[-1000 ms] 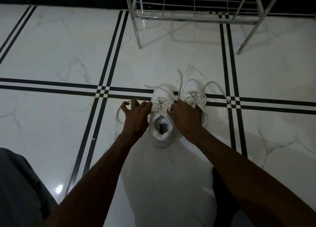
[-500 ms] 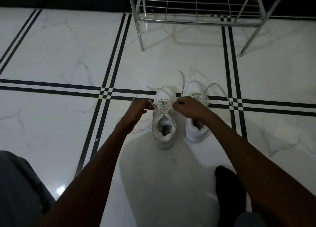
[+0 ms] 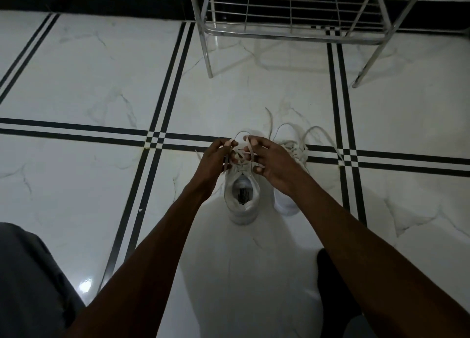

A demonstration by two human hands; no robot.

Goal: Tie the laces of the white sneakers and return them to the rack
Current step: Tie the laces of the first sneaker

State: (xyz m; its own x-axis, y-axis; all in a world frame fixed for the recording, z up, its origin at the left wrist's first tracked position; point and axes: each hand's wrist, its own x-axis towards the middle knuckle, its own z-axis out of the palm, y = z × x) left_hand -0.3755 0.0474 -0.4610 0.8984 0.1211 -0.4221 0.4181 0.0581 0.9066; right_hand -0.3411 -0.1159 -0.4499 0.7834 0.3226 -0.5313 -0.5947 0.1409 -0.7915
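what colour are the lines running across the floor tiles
Black, in paired stripes on the white marbled floor; clearest in the head view, crossing left of the hands.

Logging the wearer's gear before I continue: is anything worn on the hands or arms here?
Nothing visible. The left hand and right hand are bare: no gloves, rings, watch or bands show. Both forearms are uncovered as far as the frame shows, with no sleeves in view.
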